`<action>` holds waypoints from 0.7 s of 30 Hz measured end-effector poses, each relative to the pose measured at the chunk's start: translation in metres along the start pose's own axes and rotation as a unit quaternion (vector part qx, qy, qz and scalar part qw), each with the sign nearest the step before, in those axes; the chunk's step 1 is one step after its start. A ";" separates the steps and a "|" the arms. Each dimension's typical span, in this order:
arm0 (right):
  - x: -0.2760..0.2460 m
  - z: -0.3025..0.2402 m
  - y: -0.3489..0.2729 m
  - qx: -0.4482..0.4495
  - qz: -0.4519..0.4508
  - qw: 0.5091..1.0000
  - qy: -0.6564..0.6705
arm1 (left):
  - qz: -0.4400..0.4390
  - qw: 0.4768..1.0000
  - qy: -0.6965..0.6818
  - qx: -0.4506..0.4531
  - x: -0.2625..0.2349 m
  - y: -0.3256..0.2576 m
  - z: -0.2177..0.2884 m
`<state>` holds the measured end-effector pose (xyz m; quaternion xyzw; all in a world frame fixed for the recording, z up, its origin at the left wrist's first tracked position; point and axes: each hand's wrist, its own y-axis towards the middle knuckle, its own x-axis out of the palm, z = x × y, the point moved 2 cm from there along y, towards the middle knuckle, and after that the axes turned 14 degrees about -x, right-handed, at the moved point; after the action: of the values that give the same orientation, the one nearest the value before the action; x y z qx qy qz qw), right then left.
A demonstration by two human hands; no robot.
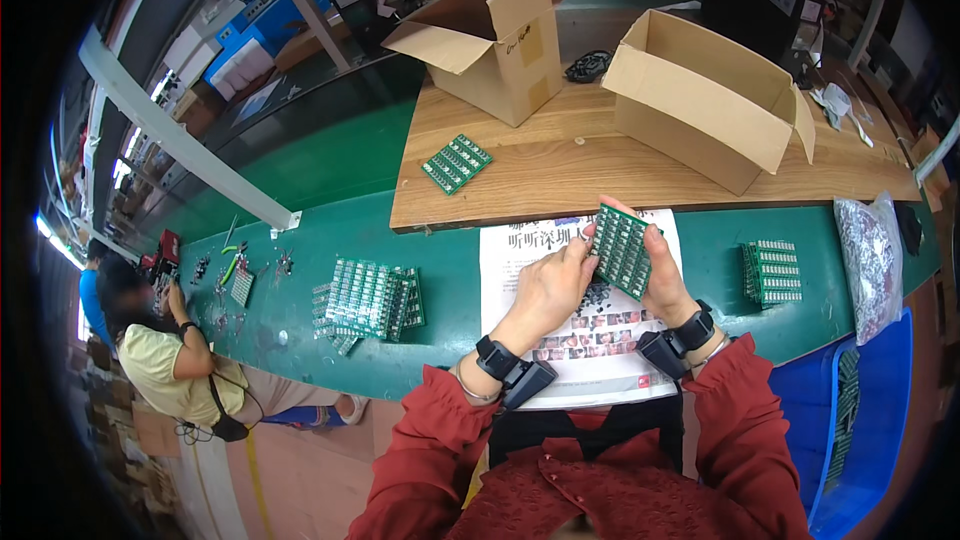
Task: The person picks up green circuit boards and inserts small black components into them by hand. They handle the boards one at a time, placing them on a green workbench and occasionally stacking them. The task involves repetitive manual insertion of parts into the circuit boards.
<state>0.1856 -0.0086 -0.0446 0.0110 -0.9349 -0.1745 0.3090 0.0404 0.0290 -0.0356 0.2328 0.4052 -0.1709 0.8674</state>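
Red-sleeved hands (555,285) (668,285) hold 1 board (622,255) over newspaper (503,275), 2 cartons (525,65) (680,130) beyond.

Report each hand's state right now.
Left hand: curled at left edge of green rectangular circuit board; grip unclear.
Right hand: closed, holding that same board.

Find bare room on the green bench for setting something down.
Bare strips: between the left board pile and the newspaper, and between the newspaper and the right board stack. Crowded: the newspaper, with small black pieces and, above it, the right hand holding a circuit board, the left hand at its edge.
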 end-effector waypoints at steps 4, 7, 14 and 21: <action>-0.001 0.000 0.000 0.002 0.001 1.000 -0.015 | 0.018 0.999 0.018 0.044 0.005 -0.001 -0.003; 0.003 -0.002 0.000 -0.002 0.010 0.999 0.030 | 0.028 0.998 -0.004 0.048 0.003 0.000 -0.003; 0.002 -0.001 -0.001 0.000 -0.026 1.000 -0.006 | -0.015 0.994 -0.099 -0.049 0.000 0.000 0.000; 0.008 -0.003 -0.001 0.008 -0.046 0.998 -0.048 | -0.014 0.996 -0.071 -0.046 0.000 -0.001 -0.003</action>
<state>0.1804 -0.0113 -0.0384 0.0480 -0.9486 -0.1816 0.2548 0.0382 0.0300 -0.0369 0.1744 0.3528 -0.1800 0.9015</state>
